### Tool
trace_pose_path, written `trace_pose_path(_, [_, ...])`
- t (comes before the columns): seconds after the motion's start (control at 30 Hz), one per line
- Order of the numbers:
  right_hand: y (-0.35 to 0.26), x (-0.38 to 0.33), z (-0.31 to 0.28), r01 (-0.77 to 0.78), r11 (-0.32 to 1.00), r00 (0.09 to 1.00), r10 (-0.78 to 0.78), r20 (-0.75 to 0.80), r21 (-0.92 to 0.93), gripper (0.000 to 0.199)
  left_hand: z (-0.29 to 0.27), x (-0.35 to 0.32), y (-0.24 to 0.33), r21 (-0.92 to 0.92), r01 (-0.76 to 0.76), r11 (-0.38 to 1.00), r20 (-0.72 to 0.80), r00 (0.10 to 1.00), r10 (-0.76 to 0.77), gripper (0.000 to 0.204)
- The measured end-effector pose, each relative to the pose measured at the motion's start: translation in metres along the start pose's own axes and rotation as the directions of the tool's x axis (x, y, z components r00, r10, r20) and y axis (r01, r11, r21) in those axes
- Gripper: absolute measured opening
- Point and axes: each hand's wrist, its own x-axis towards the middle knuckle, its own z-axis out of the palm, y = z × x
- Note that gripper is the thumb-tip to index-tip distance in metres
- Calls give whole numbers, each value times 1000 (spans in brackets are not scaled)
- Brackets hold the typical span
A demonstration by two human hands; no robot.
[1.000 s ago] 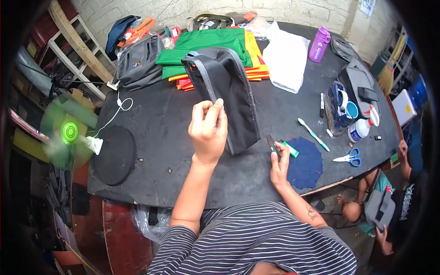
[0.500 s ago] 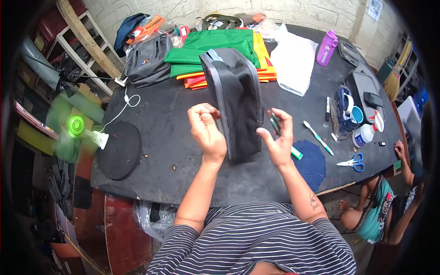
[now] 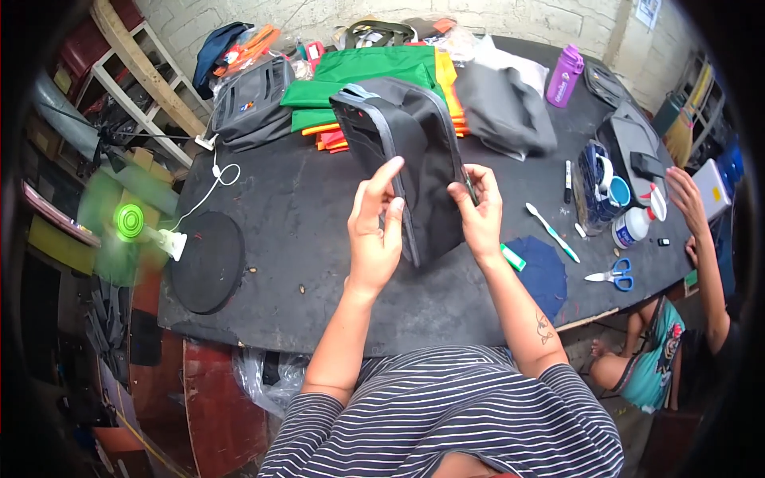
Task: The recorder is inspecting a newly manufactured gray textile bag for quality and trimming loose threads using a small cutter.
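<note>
Right grip (image 3: pixel 482 219), near the centre of the frame, lays its thumb along the right border of a black fabric bag (image 3: pixel 422 131) with grey-bound edges and clasps a slim dark tool (image 3: pixel 469 188) in its fingers. Left grip (image 3: pixel 374 235) meets the opposite border, thumb and forefinger apart; whether they pinch it, I cannot tell. The bag stands tilted at mid-frame. If those left fingers merely rest there, it could slip or twist, and the tool, crowded against the binding by the same hand, could snag the cloth.

Pale block wall (image 3: pixel 510 20) spans the upper edge of the frame. Below it spreads a worn black worktop (image 3: pixel 303 239), dotted with scraps. Folded green cloth (image 3: pixel 374 64) over orange layers sits upper centre, a blurred grey fabric piece (image 3: pixel 510 107) to its right and a slotted grey bag (image 3: pixel 251 99) to its left. At the left edge, a green fan (image 3: pixel 130 223) blurs beside a flat black disc (image 3: pixel 205 263). Towards the right lie blue-handled metal scissors (image 3: pixel 613 276) and a white-and-teal toothbrush (image 3: pixel 552 232).
</note>
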Motion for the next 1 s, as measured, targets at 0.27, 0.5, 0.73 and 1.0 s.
trace_pose_path(0.27, [49,-72,-63,-162,764,978,209,2,-625,27,-2,9,3,-52,112,992,-12,994,-113,48])
trace_pose_path(0.5, [36,-76,-102,-48,162,995,98,-32,-986,37,1,8,2,-53,78,996,-32,996,-80,45])
trace_pose_path(0.73, [33,-55,-106,-66,522,997,76,-31,-851,18,0,6,1,-43,29,999,-37,999,-31,43])
trace_pose_path(1.0, [-44,-32,1,187,867,966,-78,245,-462,28,4,1,-3,-52,5,999,-70,998,-9,56])
